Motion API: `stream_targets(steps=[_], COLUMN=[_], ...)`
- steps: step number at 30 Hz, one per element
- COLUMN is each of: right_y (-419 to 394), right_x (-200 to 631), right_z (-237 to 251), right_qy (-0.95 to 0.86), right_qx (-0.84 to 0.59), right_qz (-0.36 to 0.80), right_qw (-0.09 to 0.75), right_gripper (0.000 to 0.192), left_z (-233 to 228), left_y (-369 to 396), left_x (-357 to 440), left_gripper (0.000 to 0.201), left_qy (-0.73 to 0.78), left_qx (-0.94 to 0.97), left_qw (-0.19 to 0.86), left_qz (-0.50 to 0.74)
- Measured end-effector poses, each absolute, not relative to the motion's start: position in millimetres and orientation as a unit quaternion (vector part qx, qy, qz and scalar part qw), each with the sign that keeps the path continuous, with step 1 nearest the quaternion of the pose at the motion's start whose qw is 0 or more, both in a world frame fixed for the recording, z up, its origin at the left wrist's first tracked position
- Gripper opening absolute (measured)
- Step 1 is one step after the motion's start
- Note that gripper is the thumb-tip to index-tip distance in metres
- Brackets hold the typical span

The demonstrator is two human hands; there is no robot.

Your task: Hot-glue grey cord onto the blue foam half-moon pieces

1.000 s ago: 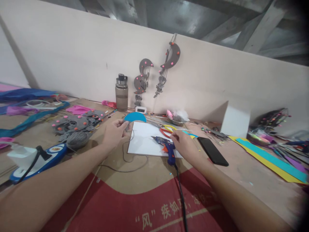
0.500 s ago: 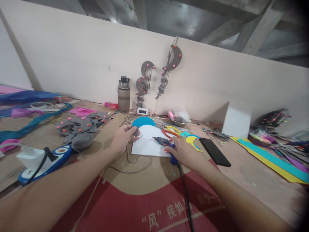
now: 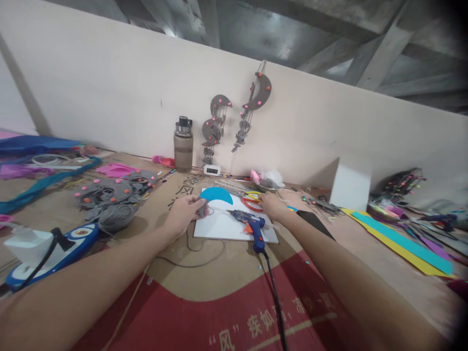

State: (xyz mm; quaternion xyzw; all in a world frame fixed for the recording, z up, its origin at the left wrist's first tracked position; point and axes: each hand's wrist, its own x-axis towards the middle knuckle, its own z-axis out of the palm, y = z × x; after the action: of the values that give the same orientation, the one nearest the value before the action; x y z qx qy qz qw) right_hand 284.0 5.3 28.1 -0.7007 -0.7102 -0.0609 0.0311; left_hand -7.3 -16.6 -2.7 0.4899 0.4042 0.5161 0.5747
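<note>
My left hand [image 3: 185, 210] pinches a small grey piece [image 3: 202, 208] between thumb and fingers, right at the near-left corner of the white board [image 3: 226, 225], just under the blue crescent [image 3: 216, 194] that lies on the board's far edge. A thin grey cord [image 3: 199, 248] loops from that spot over the cardboard table [image 3: 204, 278] toward me. My right hand [image 3: 273, 205] lies past the board's far-right corner, beside the red-and-yellow scissors [image 3: 252, 199]; its fingers point away from me, so I cannot tell whether they are spread or closed on anything. Between my hands, on the board, rests the blue glue gun [image 3: 249, 223], nozzle to the left, its black cable [image 3: 275, 302] running down toward me. My right forearm covers most of the black phone [image 3: 317, 223]. Farther back stand a grey bottle [image 3: 183, 144] and a small white clock [image 3: 211, 170] against the wall, with grey moon hangings [image 3: 234, 117] above. To the left lie a ball of grey yarn [image 3: 117, 217] and grey felt pieces [image 3: 109, 187]; to the right, a white box [image 3: 350, 184] and yellow and teal strips [image 3: 402, 239], blurred at the edge.
</note>
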Motion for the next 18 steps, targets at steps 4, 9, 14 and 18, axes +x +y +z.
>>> stream_targets(steps=[4, 9, 14, 18], right_y=[18.9, 24.6, -5.5, -58.7], right_x=[289.1, 287.6, 274.3, 253.9], right_z=[25.6, 21.2, 36.5, 53.6], right_qy=[-0.707, -0.702, -0.668, -0.677], right_qx=[-0.703, -0.703, -0.712, -0.690], right_qz=[-0.068, -0.066, -0.118, -0.120], right_qw=[0.046, 0.087, 0.180, 0.225], right_gripper=[0.024, 0.020, 0.028, 0.031], left_z=[-4.6, -2.4, 3.4, 3.4], left_y=[-14.4, -16.9, -21.3, -20.3], left_x=[-6.8, -6.0, -5.6, -7.8], left_gripper=[0.022, 0.019, 0.018, 0.026], left_qy=[0.411, 0.408, 0.413, 0.397], left_qx=[0.492, 0.486, 0.474, 0.488], left_qw=[0.569, 0.574, 0.583, 0.577], left_qz=[0.515, 0.518, 0.515, 0.521])
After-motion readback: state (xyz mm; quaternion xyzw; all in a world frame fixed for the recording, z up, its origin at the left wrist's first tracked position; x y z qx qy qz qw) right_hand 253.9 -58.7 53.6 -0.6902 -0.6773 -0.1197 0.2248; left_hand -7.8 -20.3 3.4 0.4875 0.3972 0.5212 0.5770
